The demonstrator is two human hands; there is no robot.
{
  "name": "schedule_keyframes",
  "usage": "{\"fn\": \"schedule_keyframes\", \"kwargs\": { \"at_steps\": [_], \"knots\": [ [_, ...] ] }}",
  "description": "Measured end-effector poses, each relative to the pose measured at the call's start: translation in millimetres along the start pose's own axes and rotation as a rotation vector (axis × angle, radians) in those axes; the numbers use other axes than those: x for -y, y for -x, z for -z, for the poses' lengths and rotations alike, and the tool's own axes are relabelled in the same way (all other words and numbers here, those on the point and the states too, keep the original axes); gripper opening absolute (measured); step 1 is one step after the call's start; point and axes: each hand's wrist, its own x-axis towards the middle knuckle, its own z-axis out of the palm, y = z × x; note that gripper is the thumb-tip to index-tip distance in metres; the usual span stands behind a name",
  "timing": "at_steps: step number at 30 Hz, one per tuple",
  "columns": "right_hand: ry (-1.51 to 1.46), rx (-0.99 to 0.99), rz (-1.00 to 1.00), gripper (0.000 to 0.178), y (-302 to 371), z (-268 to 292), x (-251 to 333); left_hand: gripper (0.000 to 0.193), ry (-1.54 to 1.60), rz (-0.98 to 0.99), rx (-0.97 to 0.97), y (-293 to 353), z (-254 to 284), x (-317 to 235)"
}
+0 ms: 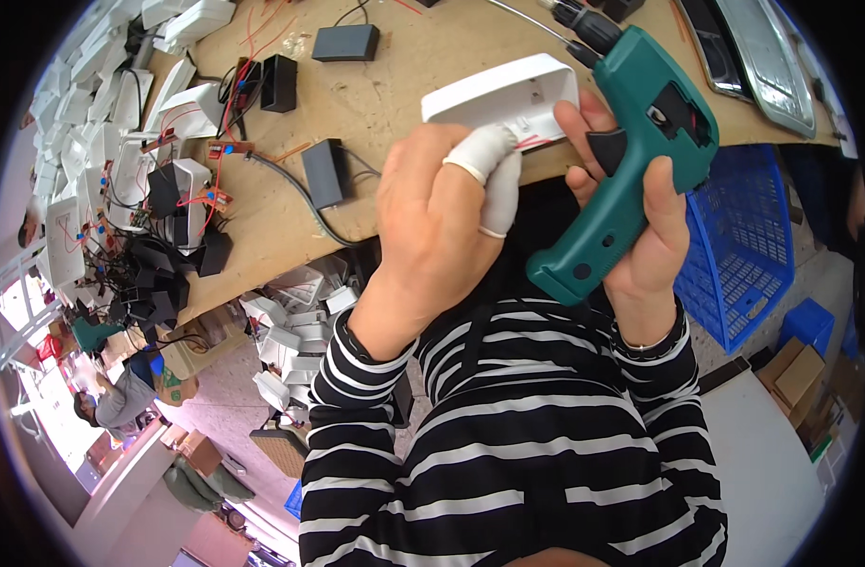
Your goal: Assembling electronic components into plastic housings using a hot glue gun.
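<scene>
My right hand (654, 227) is closed around the handle of a green power drill (583, 213) with a black trigger and chuck. The drill is tilted, its chuck end toward the top of the view. Beside it, a white plastic housing (508, 85) lies near the table's front edge, its hollow side toward me. My left hand (432, 222) is at the housing's near side, with white finger cots on two fingers. Those fingers are pinched together at red wires (531, 143) inside the housing; what lies between them is hidden. Fingertips of my right hand reach the housing's right end.
Black boxes (326, 173) with cables lie on the wooden table (291, 142). White housings (73, 113) and wired parts are heaped at left; more housings (291, 340) lie below the table edge. A blue crate (735, 255) stands at right. A metal rod (527, 19) crosses near the chuck.
</scene>
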Motion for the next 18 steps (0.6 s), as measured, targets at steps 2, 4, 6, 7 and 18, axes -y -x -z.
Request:
{"fn": "schedule_keyframes", "kwargs": {
  "at_steps": [2,4,6,7,18],
  "knots": [
    [0.048,0.012,0.022,0.061,1,-1,2,0.019,0.022,0.045,-0.001,1,-2,-2],
    [0.146,0.028,0.093,0.06,4,-1,3,0.017,0.033,0.07,-0.014,0,1,-3],
    [0.184,0.051,0.117,0.062,8,3,7,0.018,0.063,0.103,-0.008,1,2,-7],
    [0.221,0.079,0.139,0.063,10,4,8,0.018,0.089,0.136,-0.006,2,3,-8],
    [0.085,0.184,-0.028,0.069,18,-11,6,0.029,0.167,0.097,0.001,5,9,-9]
  ]
}}
